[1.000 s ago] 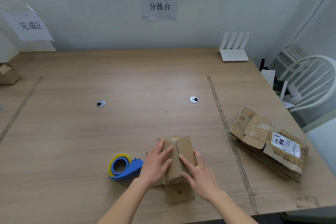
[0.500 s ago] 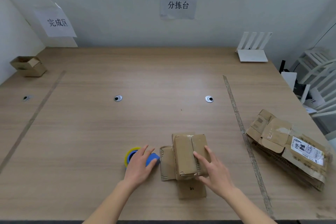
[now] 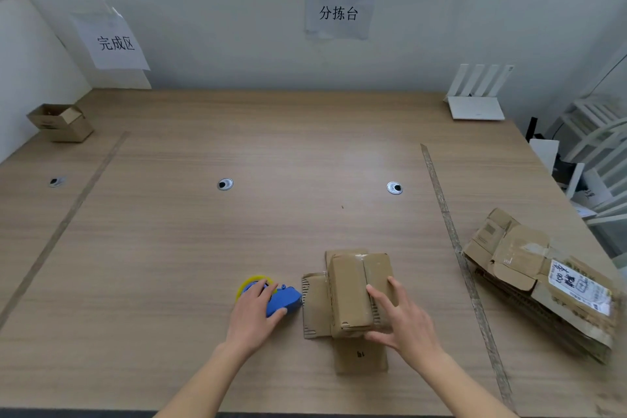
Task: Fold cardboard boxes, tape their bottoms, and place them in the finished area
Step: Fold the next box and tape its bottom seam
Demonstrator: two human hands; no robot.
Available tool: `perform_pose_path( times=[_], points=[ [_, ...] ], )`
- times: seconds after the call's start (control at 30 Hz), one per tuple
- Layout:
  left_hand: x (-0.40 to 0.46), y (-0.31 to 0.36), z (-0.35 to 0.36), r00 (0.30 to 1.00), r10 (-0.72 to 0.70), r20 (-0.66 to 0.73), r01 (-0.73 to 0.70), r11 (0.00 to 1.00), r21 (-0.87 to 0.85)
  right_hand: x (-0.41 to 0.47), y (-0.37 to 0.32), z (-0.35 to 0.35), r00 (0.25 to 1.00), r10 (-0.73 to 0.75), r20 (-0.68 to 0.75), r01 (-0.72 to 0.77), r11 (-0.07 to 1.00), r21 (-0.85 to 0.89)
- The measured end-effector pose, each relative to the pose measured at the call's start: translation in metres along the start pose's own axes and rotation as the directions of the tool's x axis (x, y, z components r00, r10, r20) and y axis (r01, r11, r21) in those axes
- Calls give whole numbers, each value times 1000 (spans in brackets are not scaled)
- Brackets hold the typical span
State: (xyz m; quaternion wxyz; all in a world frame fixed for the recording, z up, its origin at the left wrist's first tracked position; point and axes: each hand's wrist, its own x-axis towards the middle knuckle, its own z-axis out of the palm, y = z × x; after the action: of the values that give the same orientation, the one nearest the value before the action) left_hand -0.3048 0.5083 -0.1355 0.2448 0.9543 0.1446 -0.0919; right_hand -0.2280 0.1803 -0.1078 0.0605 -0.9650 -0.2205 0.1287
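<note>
Head view: the blue tape dispenser (image 3: 275, 296) is clasped by the left hand (image 3: 252, 316). The folded cardboard box (image 3: 353, 295), at the table's (image 3: 203, 248) near centre, is pressed flat-palmed by the open right hand (image 3: 402, 319).

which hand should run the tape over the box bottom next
Left, probably. The left hand already lies on the blue tape dispenser, while the right hand presses the folded box flaps closed.
</note>
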Motion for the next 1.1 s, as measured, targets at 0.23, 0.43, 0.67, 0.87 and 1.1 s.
perform_pose_path(
  times=[0.23,0.43,0.67,0.87,1.1],
  points=[
    [17,0,21,991,-107,83,82,962,262,1,6,4,1000,28,6,-28,990,140],
    [32,-7,44,987,-139,78,116,961,249,2,4,6,1000,29,8,-30,974,227],
    [26,-2,-24,990,124,-67,-128,989,-69,20,-23,-30,975,51,-214,10,962,273],
    [23,37,-91,914,368,-172,-377,926,-21,54,-105,-80,989,-137,49,55,664,746],
    [19,57,-127,829,521,-203,-515,853,86,52,-127,-122,992,-116,47,20,516,857]
  ],
)
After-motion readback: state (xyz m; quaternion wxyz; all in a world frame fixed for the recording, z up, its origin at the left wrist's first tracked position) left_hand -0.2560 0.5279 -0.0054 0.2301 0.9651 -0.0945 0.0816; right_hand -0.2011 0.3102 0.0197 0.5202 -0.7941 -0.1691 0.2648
